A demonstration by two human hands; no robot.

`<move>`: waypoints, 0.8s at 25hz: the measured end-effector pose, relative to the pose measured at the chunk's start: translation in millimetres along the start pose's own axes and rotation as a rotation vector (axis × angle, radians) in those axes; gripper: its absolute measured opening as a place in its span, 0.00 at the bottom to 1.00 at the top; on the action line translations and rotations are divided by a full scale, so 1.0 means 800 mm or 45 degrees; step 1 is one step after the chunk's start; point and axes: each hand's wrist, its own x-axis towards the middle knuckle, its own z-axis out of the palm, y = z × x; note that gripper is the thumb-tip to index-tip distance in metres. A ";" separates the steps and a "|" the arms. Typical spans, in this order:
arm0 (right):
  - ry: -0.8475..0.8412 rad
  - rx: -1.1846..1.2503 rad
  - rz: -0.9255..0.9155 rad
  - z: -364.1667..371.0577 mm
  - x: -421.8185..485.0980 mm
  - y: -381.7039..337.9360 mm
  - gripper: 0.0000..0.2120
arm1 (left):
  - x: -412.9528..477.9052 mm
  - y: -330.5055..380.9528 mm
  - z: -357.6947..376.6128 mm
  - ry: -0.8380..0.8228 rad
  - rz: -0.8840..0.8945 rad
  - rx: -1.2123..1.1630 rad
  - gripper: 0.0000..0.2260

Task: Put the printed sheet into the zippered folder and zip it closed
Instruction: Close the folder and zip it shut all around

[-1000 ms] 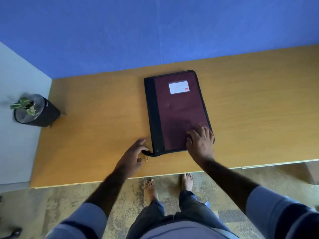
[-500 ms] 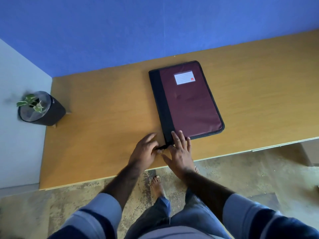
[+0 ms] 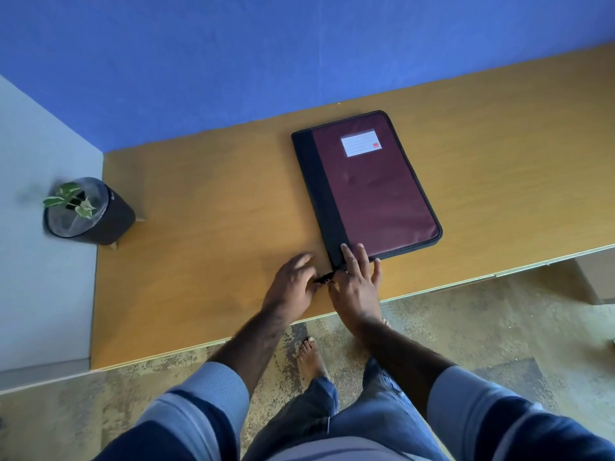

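Here we judge the task nearly done: the maroon zippered folder lies shut and flat, stretching away from our right hand, and no printed sheet shows, so we take it to be inside. Our right hand presses flat, fingers spread, on the folder's near corner. Just beside it our left hand pinches the black zipper pull; only the last bit remains. Under both hands runs the wooden desk, a blue wall beyond, and a potted plant well left of our left hand.

Home study: wooden desk; potted plant; blue wall.
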 end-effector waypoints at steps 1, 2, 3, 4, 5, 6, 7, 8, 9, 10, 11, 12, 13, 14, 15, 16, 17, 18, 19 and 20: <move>-0.006 0.000 -0.006 -0.001 0.000 0.002 0.09 | -0.001 -0.001 -0.001 0.000 0.007 0.027 0.07; -0.017 -0.003 -0.008 -0.002 0.001 0.004 0.09 | -0.002 -0.002 -0.001 -0.001 0.015 0.054 0.07; -0.024 -0.008 -0.005 -0.004 0.003 0.006 0.09 | -0.002 -0.004 -0.003 0.003 0.025 0.079 0.07; -0.025 -0.016 0.005 -0.006 0.004 0.008 0.08 | -0.002 -0.005 -0.004 0.005 0.033 0.099 0.07; -0.020 -0.030 0.018 -0.008 0.006 0.011 0.08 | -0.001 -0.005 -0.005 0.005 0.038 0.118 0.07; -0.009 -0.049 0.030 -0.009 0.007 0.014 0.07 | 0.000 -0.005 -0.006 0.006 0.039 0.132 0.07; 0.006 -0.066 0.041 -0.010 0.009 0.019 0.07 | 0.001 -0.005 -0.008 0.008 0.038 0.142 0.07; 0.021 -0.074 0.055 -0.012 0.010 0.025 0.08 | 0.002 -0.005 -0.009 0.007 0.038 0.145 0.06; 0.033 -0.076 0.070 -0.015 0.011 0.031 0.08 | 0.003 -0.005 -0.010 0.002 0.036 0.142 0.06; 0.037 -0.078 0.086 -0.017 0.013 0.036 0.08 | 0.004 -0.006 -0.010 -0.003 0.035 0.139 0.06; 0.037 -0.078 0.103 -0.021 0.015 0.042 0.08 | 0.004 -0.007 -0.010 -0.007 0.034 0.137 0.06; 0.035 -0.074 0.123 -0.025 0.017 0.047 0.09 | 0.005 -0.008 -0.010 -0.010 0.033 0.136 0.06; 0.037 -0.067 0.146 -0.028 0.019 0.052 0.09 | 0.005 -0.008 -0.010 -0.012 0.033 0.136 0.06; 0.038 -0.057 0.169 -0.032 0.022 0.058 0.09 | 0.005 -0.009 -0.009 -0.014 0.033 0.137 0.06; 0.036 -0.051 0.189 -0.035 0.024 0.064 0.09 | 0.006 -0.010 -0.010 -0.019 0.032 0.141 0.06; 0.036 -0.048 0.202 -0.039 0.026 0.071 0.09 | 0.007 -0.010 -0.010 -0.024 0.030 0.148 0.06; 0.041 -0.047 0.211 -0.042 0.027 0.079 0.09 | 0.008 -0.010 -0.011 -0.028 0.028 0.158 0.06; 0.048 -0.045 0.223 -0.045 0.028 0.088 0.09 | 0.009 -0.010 -0.011 -0.032 0.027 0.169 0.06; 0.054 -0.045 0.238 -0.048 0.029 0.098 0.09 | 0.009 -0.010 -0.011 -0.037 0.027 0.176 0.06; 0.060 -0.052 0.252 -0.052 0.031 0.107 0.08 | 0.009 -0.010 -0.011 -0.039 0.027 0.181 0.06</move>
